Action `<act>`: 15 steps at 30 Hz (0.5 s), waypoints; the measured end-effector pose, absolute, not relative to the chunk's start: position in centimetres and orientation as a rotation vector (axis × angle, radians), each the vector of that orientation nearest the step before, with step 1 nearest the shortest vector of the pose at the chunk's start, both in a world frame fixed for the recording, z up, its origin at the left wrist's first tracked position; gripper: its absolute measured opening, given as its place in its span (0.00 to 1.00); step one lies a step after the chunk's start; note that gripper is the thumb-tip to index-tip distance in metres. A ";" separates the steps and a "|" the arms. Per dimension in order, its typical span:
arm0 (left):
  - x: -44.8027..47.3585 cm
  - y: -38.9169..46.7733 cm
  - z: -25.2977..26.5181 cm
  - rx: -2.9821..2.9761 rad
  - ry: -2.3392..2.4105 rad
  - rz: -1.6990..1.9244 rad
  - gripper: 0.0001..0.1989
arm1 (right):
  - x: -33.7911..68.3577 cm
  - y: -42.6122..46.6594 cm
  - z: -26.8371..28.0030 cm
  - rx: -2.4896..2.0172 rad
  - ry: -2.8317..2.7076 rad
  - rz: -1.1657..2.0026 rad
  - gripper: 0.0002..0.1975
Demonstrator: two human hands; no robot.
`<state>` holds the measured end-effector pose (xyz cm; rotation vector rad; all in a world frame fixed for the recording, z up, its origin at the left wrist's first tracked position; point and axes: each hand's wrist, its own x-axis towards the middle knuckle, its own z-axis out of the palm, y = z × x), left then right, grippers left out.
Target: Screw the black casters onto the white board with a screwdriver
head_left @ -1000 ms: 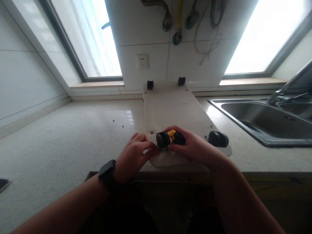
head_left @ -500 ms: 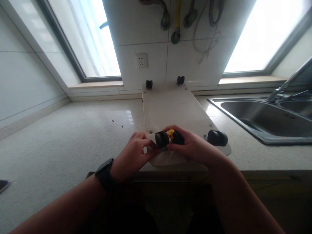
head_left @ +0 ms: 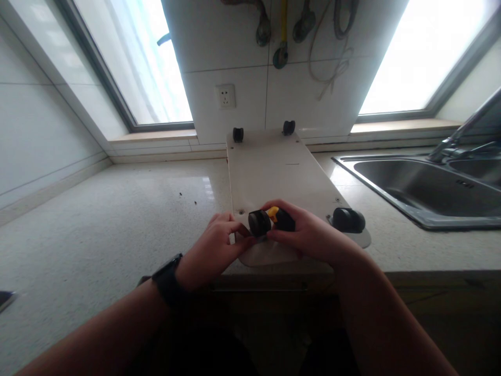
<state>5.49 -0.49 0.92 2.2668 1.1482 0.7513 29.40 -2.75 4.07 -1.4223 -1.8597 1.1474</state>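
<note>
A white board (head_left: 270,172) lies on the counter with black twin-wheel casters at its corners. At its near left corner, my left hand (head_left: 217,237) has thumb and index finger closed at the base of a caster (head_left: 259,223). My right hand (head_left: 309,230) is wrapped around a short black-and-yellow handle (head_left: 282,218), which looks like a screwdriver's. Its yellow end points at that caster, and the tip is hidden. Another caster (head_left: 348,220) stands at the near right corner, beside my right wrist. Two more casters, a left one (head_left: 238,134) and a right one (head_left: 288,127), stand at the far end.
To the right, a steel sink (head_left: 415,225) with a faucet (head_left: 444,149) is set into the speckled counter (head_left: 129,219). Small dark bits lie left of the board. The tiled wall behind carries a socket (head_left: 226,96) and pipe ends (head_left: 280,56). A dark object (head_left: 6,298) is at the left edge.
The whole view has shifted very slightly. Both hands keep their hold at the near left caster, with no clear movement of the handle.
</note>
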 end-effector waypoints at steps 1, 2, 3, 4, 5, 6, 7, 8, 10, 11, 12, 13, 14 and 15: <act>5.5 -0.5 0.9 2.269 1.152 0.752 0.04 | 29.4 -2.7 4.1 -1.422 -1.857 1.151 0.24; 5.5 -0.4 0.9 2.272 1.155 0.754 0.04 | 29.4 -2.7 4.1 -1.421 -1.857 1.153 0.24; 5.5 -0.4 1.0 2.277 1.159 0.755 0.04 | 29.4 -2.7 4.0 -1.419 -1.857 1.154 0.24; 5.5 -0.4 1.0 2.284 1.163 0.758 0.04 | 29.4 -2.7 4.0 -1.417 -1.858 1.154 0.24; 5.5 -0.4 1.0 2.291 1.164 0.761 0.04 | 29.5 -2.7 3.9 -1.413 -1.859 1.155 0.25; 5.6 -0.4 0.9 2.297 1.164 0.764 0.04 | 29.5 -2.6 3.8 -1.408 -1.862 1.155 0.25; 5.6 -0.4 0.9 2.300 1.163 0.765 0.04 | 29.5 -2.6 3.7 -1.401 -1.862 1.156 0.25; 5.6 -0.4 0.9 2.301 1.162 0.763 0.04 | 29.5 -2.6 3.7 -1.395 -1.862 1.156 0.25; 5.6 -0.4 0.9 2.295 1.161 0.754 0.04 | 29.5 -2.5 3.6 -1.395 -1.860 1.152 0.24; 5.6 -0.4 0.9 2.291 1.162 0.747 0.04 | 29.5 -2.5 3.6 -1.400 -1.862 1.147 0.24; 5.6 -0.4 0.9 2.287 1.164 0.740 0.04 | 29.5 -2.5 3.6 -1.407 -1.863 1.140 0.25; 5.6 -0.4 0.9 2.284 1.165 0.732 0.04 | 29.5 -2.4 3.6 -1.411 -1.864 1.135 0.25; 5.5 -0.4 0.9 2.283 1.163 0.723 0.05 | 29.5 -2.5 3.6 -1.410 -1.865 1.132 0.24; 5.5 -0.4 0.9 2.283 1.160 0.715 0.05 | 29.5 -2.5 3.6 -1.404 -1.864 1.134 0.24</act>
